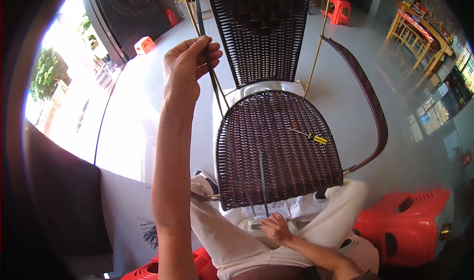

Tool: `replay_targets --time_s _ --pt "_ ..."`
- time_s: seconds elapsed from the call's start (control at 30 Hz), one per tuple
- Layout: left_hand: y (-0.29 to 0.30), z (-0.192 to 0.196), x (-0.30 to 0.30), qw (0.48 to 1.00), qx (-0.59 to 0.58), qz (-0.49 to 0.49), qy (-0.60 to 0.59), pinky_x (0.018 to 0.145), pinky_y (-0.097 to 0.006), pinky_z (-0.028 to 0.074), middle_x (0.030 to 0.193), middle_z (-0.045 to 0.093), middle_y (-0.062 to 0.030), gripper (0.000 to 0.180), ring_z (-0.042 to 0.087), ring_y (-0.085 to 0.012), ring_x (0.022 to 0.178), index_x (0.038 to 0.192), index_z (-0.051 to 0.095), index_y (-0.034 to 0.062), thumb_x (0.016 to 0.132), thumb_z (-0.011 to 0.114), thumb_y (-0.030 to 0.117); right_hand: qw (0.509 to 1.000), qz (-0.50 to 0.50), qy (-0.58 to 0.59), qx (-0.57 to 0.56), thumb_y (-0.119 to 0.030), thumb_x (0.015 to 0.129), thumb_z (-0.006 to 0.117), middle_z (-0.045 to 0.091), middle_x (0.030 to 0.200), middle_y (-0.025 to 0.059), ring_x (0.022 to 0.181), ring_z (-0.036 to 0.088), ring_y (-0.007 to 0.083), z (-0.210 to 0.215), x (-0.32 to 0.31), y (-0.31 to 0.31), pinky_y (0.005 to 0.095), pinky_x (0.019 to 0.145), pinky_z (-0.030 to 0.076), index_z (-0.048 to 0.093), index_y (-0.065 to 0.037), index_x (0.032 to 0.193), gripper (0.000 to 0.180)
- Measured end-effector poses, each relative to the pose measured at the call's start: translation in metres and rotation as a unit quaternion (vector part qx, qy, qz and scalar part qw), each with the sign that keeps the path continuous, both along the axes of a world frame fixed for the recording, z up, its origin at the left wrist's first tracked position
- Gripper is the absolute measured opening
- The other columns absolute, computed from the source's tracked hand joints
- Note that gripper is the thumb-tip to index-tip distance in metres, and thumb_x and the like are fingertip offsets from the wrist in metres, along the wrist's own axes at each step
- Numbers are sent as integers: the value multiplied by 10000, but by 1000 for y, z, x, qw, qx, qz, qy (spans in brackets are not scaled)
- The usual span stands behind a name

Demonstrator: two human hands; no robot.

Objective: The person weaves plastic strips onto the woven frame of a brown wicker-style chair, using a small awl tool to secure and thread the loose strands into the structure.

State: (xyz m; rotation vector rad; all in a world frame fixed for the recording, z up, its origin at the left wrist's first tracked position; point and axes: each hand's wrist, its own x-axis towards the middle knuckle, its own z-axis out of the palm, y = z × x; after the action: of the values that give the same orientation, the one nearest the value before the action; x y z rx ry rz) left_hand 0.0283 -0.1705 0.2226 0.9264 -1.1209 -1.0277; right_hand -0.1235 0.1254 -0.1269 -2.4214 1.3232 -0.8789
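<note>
Sunlit doorway and grey floor [340, 97] lie beyond our hands; bright daylight comes in far off to the left of the raised one.

Going left to right, we first meet our left hand [190, 65], lifted high and closed in a pinch on a dark strand [216, 90]. The strand runs down from those fingers, slanting toward the chair's front edge, where our right hand [276, 228] sits low over our lap, fingers curled shut on its lower end as far as we can tell. The two hands are well apart, one up, one down, with the strand drawn between them.

We judge this strand light, thin and springy, probably smooth plastic: it should bend easily but kink if folded hard, and it may slip through a loose pinch. Holding it near each end, close to where it enters the weave, looks the surest grip.

Between the hands stands the chair [276, 146], its dark woven seat resting against our knees, its woven back rising just right of the raised hand. A second short strand lies upright on the seat above the lower hand. Right of that, a screwdriver [316, 138] with a yellow handle rests on the seat. Farther right, a red stool [410, 225] sits beside our leg.
</note>
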Motion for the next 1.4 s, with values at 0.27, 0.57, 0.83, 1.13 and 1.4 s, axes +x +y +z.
replay_targets --time_s 0.27,0.57,0.83,1.13,1.4 --pt "-34 70 32 998 -63 -2 -17 655 -255 551 815 653 -116 184 650 -170 707 924 600 -36 846 600 132 1000 7 10 -13 -114 715 652 625 872 6 819 560 166 0 5 -1 366 846 405 662 -72 792 88" --pt "41 -37 111 990 135 -12 -38 374 -126 288 812 591 -36 150 405 -17 487 952 555 28 902 523 167 986 -153 -63 -27 -110 717 664 503 1115 115 1003 504 286 66 -47 2 400 860 414 618 -86 1091 378" --pt "137 -124 191 973 221 61 15 820 -306 459 1174 561 -131 182 547 -204 1038 955 509 66 920 472 240 846 -474 3 -244 -215 786 656 466 1180 209 1099 431 340 217 -229 -91 412 920 363 421 10 1264 579" --pt "123 -147 158 981 141 -31 131 677 -263 472 866 592 -58 184 563 -117 735 1038 504 48 948 434 193 857 -352 -311 211 -208 649 726 487 566 -17 449 448 55 258 -259 -167 195 405 377 569 -75 696 211" --pt "118 -135 138 976 123 151 97 558 -242 422 717 539 -19 140 511 -102 612 878 539 52 910 493 180 850 -397 -327 117 -161 617 690 481 590 -29 472 419 53 246 -250 -170 196 399 344 576 -72 675 157"
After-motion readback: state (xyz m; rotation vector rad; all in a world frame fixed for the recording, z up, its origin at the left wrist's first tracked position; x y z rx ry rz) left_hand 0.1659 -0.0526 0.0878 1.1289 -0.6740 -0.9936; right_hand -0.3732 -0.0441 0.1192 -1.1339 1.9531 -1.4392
